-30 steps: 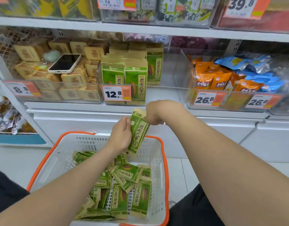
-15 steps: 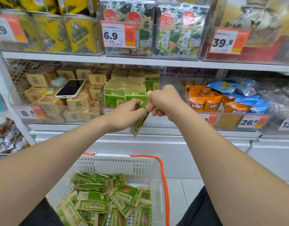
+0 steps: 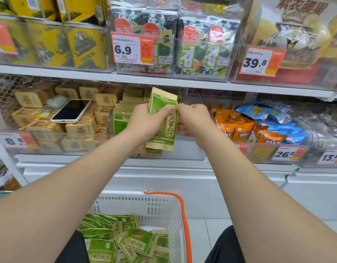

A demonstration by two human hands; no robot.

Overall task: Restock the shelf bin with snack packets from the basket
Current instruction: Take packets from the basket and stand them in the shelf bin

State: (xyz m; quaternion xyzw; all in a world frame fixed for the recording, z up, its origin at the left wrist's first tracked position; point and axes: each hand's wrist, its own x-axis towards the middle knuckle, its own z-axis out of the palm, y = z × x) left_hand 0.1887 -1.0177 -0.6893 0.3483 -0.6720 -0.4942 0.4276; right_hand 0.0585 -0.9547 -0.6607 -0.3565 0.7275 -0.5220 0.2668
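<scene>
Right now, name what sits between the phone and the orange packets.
Head view: the green-packet bin, left hand and right hand holding one packet before it.

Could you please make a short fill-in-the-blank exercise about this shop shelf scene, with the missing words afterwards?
1. The left hand and the right hand together hold one ____ snack packet.
2. The white basket below has an ____ rim.
3. The smartphone lies to the ____ of both hands.
4. The price tag above the left hand reads ____.
Missing words: green; orange; left; 6.9
</scene>
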